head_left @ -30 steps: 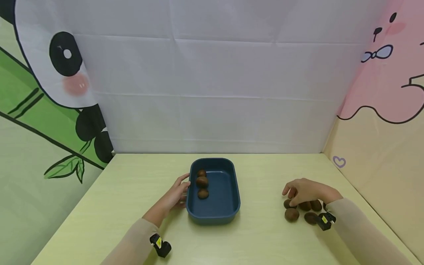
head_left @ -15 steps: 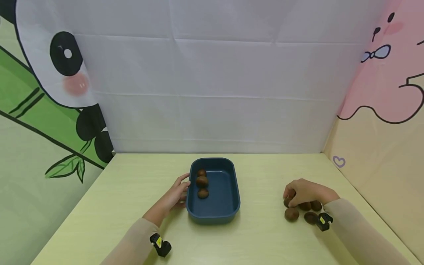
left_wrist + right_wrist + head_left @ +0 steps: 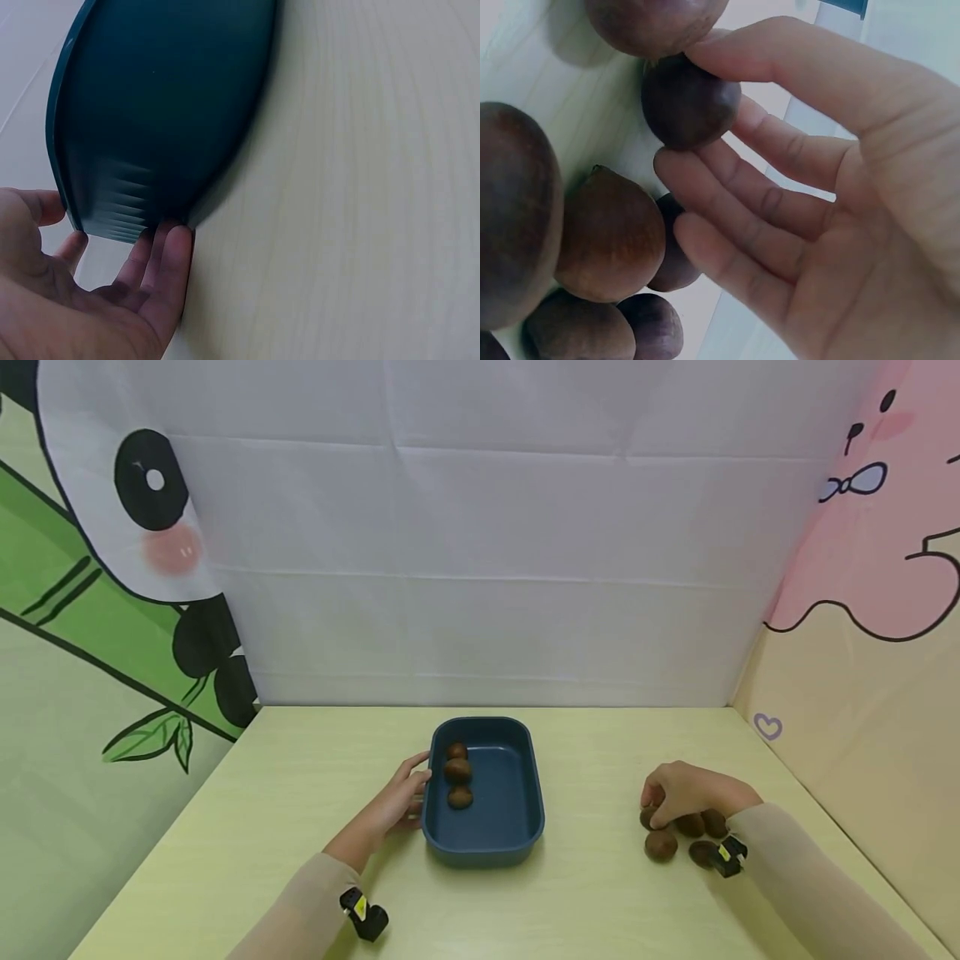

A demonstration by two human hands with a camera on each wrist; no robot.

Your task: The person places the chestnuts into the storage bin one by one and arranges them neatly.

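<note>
A dark blue box point(image 3: 498, 831) stands on the table with three brown chestnuts point(image 3: 457, 771) lined up along its left side. My left hand point(image 3: 392, 807) touches the outside of the box's left wall; in the left wrist view its fairly straight fingers point(image 3: 174, 259) rest against the ribbed end. Over a group of chestnuts at the right, my right hand point(image 3: 686, 787) pinches one dark chestnut point(image 3: 686, 105) between thumb and fingers. That chestnut appears low, close to the table. Another chestnut point(image 3: 661, 847) lies just in front of it.
More loose chestnuts point(image 3: 689, 825) lie under and beside the right hand, some partly hidden by the wrist. A pale wooden table point(image 3: 585, 902) spreads between box and chestnuts. A white backdrop point(image 3: 487, 568) rises behind, with printed side panels.
My right hand's fingers have come together around the chestnut, and the hand has shifted slightly left. The left hand and the box have not visibly moved.
</note>
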